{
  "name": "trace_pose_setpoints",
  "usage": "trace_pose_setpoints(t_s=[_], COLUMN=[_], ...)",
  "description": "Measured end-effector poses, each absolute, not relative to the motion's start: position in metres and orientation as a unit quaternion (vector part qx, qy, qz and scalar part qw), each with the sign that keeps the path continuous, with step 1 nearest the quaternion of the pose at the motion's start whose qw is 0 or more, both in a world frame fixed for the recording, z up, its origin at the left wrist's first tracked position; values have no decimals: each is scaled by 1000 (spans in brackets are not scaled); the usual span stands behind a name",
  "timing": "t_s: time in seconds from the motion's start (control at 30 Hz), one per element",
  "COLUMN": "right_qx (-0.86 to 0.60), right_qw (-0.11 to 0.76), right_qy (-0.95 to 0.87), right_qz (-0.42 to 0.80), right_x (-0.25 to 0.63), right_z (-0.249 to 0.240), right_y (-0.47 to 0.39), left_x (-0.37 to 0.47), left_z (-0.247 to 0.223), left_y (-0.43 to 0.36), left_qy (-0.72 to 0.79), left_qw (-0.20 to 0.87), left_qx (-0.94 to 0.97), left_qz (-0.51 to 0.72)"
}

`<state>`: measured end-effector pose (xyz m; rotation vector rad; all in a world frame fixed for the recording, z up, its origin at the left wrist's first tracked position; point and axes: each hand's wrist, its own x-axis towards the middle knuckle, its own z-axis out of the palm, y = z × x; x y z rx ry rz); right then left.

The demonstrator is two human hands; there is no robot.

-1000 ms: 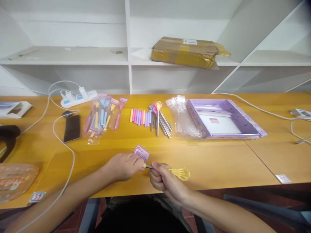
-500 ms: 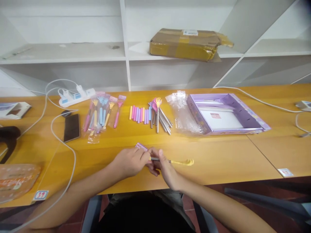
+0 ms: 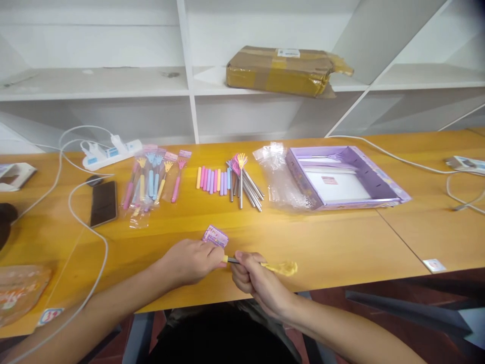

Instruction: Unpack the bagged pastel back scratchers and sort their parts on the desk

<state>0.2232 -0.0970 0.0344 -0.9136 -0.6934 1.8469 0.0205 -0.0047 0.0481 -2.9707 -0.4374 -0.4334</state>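
Observation:
A back scratcher with a yellow claw head lies level between my hands, its metal rod showing in the gap. My left hand is closed round the handle end, where a bit of yellow grip sleeve peeks out. Wrapped round the rod nearer the claw is my right hand, in a fist. Most of the sleeve is hidden by my left fingers. Purple printed cards lie on the table just beyond my left hand.
Coloured grip sleeves lie in a row beside bare metal back scratchers. Bagged back scratchers, a phone and a power strip are leftward. Clear bags and a purple box are rightward. A white cable crosses my left side.
My right hand has closed from a looser hold into a fist round the rod. Both hands sit slightly lower in view, and more of the purple cards shows. The view has shifted slightly.

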Motion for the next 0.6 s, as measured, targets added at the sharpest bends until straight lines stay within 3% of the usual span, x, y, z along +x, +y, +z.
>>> trace_pose_setpoints(t_s=[0.23, 0.47, 0.6], right_qx=[-397, -397, -386], right_qw=[544, 455, 460], right_qy=[-291, -363, -371], right_qz=[680, 709, 708], right_x=[270, 233, 220], right_z=[44, 28, 22], right_y=[-82, -76, -67], left_x=[6, 42, 48], left_z=[71, 62, 56], left_y=[11, -10, -12], left_qy=[-188, -177, -198], left_qw=[123, 111, 143], left_qx=[-958, -961, -951], left_qz=[-177, -183, -191])
